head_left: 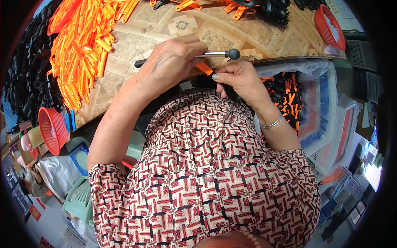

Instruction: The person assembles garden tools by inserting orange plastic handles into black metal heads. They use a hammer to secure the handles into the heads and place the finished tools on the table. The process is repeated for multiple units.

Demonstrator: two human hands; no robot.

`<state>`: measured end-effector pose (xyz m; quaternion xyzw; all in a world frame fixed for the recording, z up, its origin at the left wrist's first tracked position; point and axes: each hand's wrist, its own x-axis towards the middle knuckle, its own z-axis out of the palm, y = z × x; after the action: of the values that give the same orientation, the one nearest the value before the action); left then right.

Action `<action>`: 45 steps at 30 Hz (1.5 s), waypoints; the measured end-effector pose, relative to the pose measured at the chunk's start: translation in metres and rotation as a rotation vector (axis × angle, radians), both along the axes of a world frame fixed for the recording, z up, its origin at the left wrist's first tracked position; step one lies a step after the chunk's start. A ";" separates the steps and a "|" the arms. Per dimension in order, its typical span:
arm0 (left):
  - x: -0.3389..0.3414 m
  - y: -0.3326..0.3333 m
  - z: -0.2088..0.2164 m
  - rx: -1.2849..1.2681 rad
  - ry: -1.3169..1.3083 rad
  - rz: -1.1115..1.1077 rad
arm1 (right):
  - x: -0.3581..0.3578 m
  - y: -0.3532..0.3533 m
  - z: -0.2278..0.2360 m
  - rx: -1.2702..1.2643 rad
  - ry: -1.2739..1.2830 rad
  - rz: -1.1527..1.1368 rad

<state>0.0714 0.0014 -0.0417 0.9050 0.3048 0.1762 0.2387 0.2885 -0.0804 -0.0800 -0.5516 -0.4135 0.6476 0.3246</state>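
My left hand (175, 56), at the table's near edge, is closed round a tool with a black grip, a metal shaft (211, 53) and a black ball end (233, 54). Just below that shaft an orange plastic piece (203, 68) spans the gap between my hands, its left end hidden by my left fingers. My right hand (240, 80) pinches its dark end between thumb and fingers. A black part (231, 93) shows under my right palm; whether it joins the orange piece I cannot tell. A large heap of orange plastic handles (82, 49) lies on the table to the left.
Black parts (25, 74) are piled at the far left, and more (273, 10) lie at the back. Red baskets stand at the right corner (329, 28) and left edge (53, 130). Beside my right forearm, a plastic-lined crate (320, 89) holds orange-and-black pieces (289, 103).
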 end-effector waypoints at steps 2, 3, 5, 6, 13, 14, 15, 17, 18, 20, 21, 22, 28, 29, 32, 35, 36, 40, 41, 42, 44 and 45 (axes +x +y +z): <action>0.001 -0.003 0.001 0.013 -0.005 -0.003 | -0.001 0.000 -0.004 0.011 -0.006 -0.012; 0.002 -0.005 0.001 0.035 -0.001 0.006 | -0.002 0.000 -0.009 0.023 -0.002 -0.029; 0.003 -0.011 0.004 0.080 0.007 0.025 | -0.005 -0.001 -0.010 0.063 -0.043 -0.050; 0.002 -0.014 0.006 0.112 0.012 0.079 | -0.007 -0.001 -0.010 0.091 -0.086 -0.050; -0.042 -0.024 0.026 -0.133 -0.197 0.488 | -0.013 -0.003 -0.003 0.088 -0.183 -0.040; -0.049 -0.029 0.024 -0.156 -0.315 0.500 | -0.015 -0.004 -0.002 0.089 -0.174 -0.048; -0.047 -0.042 0.039 -0.270 -0.332 0.614 | -0.019 -0.006 -0.004 0.089 -0.171 -0.065; -0.054 -0.062 0.031 -0.075 -0.375 0.546 | -0.022 -0.006 -0.004 0.104 -0.170 -0.071; -0.057 -0.070 0.022 0.021 -0.398 0.516 | -0.023 -0.005 -0.002 0.117 -0.180 -0.058; -0.053 -0.081 0.012 0.208 -0.078 0.430 | -0.024 -0.004 0.000 0.108 -0.172 -0.044; -0.056 -0.081 0.008 0.143 0.026 0.419 | -0.023 -0.002 0.000 0.090 -0.155 -0.045; -0.058 -0.081 0.004 0.077 0.129 0.407 | -0.023 -0.001 -0.001 0.071 -0.138 -0.047; -0.052 -0.095 0.015 0.144 -0.576 0.564 | -0.019 0.004 -0.009 0.099 -0.117 -0.017; -0.051 -0.093 0.011 0.107 -0.381 0.481 | -0.016 0.004 -0.012 0.100 -0.070 -0.008; -0.049 -0.090 -0.009 -0.042 -0.084 0.425 | -0.016 0.004 -0.008 0.018 0.000 -0.041; -0.054 -0.090 0.007 -0.159 -0.282 0.510 | -0.013 0.006 -0.010 0.089 -0.089 0.021; -0.057 -0.091 0.016 -0.212 -0.357 0.568 | -0.013 0.007 -0.014 0.050 -0.116 0.031; -0.088 -0.065 0.035 -0.183 -0.375 0.756 | -0.003 0.002 -0.004 0.105 -0.059 0.080; -0.103 -0.056 0.029 -0.112 -0.309 0.828 | 0.007 0.003 -0.004 0.126 -0.076 0.137; -0.122 -0.047 0.028 -0.046 -0.239 0.904 | 0.019 0.003 -0.002 0.143 -0.091 0.199; -0.160 -0.022 0.014 0.344 0.033 0.925 | 0.047 -0.001 0.005 0.084 -0.090 0.186; -0.173 -0.011 0.011 0.423 0.094 0.950 | 0.064 -0.002 0.006 0.058 -0.118 0.191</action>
<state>-0.1011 -0.0095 -0.0305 0.7022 0.6501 0.2820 -0.0696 0.3522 -0.0827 -0.0744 -0.5372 -0.5011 0.6297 0.2525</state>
